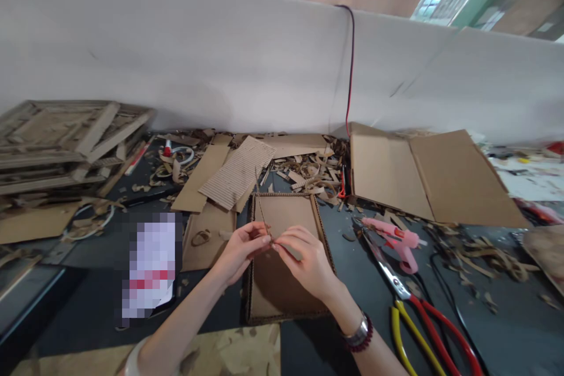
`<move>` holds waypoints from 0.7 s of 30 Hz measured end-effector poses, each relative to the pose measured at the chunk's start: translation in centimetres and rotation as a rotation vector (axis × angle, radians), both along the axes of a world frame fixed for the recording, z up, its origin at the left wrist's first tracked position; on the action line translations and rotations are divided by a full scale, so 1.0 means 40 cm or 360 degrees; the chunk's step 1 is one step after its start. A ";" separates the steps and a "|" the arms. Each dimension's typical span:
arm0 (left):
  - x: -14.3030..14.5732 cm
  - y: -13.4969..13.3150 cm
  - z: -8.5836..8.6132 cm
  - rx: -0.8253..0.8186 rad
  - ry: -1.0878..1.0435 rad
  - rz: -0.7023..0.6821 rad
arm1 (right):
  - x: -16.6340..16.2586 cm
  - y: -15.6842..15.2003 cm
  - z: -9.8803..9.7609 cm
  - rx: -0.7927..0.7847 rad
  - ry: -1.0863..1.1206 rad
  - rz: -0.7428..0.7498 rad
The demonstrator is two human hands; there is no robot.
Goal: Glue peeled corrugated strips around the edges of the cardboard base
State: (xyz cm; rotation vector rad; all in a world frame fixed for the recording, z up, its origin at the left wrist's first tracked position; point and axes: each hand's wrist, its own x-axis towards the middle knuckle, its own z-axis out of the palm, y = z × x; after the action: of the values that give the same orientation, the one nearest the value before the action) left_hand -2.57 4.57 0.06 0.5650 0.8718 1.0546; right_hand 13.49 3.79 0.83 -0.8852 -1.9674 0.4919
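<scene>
– Two big cardboard masses flank our dark workbench (506,329): a stack of frames (66,147) at the left and a folded sheet (432,176) at the right. Where do we have open room?

– Mostly on bare bench around our cardboard tray (286,211), whose raised edges box in its middle. To its right, we have a strip of bench up to a pink glue gun (396,244) and red-handled pliers (436,323).

– And our hands?

– Our left hand (240,252) and right hand (306,261) are closed in pinches over the tray, fingertips nearly meeting on a thin cardboard strip (259,205); its tip rises past the far edge.
</scene>
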 end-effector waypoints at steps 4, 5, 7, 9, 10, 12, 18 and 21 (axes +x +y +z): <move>0.008 0.001 0.000 -0.0005 0.0055 0.0005 | 0.003 -0.004 -0.005 -0.0032 0.0050 -0.0020; 0.009 0.001 -0.001 -0.0005 0.0065 0.0013 | 0.004 -0.004 -0.007 -0.0039 0.0058 -0.0024; 0.011 0.002 -0.002 -0.0003 0.0082 0.0027 | 0.004 -0.004 -0.010 -0.0048 0.0069 -0.0027; 0.012 0.002 -0.002 -0.0001 0.0097 0.0034 | 0.005 -0.004 -0.012 -0.0054 0.0078 -0.0025; 0.012 0.002 -0.001 0.0000 0.0105 0.0036 | 0.005 -0.004 -0.012 -0.0056 0.0081 -0.0024; 0.013 0.002 0.002 0.0000 0.0120 0.0042 | 0.005 -0.004 -0.012 -0.0058 0.0085 -0.0019; 0.019 0.001 0.008 -0.0035 0.0146 0.0066 | 0.005 -0.006 -0.010 -0.0064 0.0076 -0.0017; 0.020 -0.001 0.008 -0.0051 0.0149 0.0071 | 0.005 -0.007 -0.010 -0.0067 0.0070 -0.0025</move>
State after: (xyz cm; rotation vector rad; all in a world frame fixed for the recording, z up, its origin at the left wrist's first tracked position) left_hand -1.77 4.54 0.37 0.5736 0.9856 1.0596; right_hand 13.68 3.52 0.44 -0.9083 -1.9151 0.5413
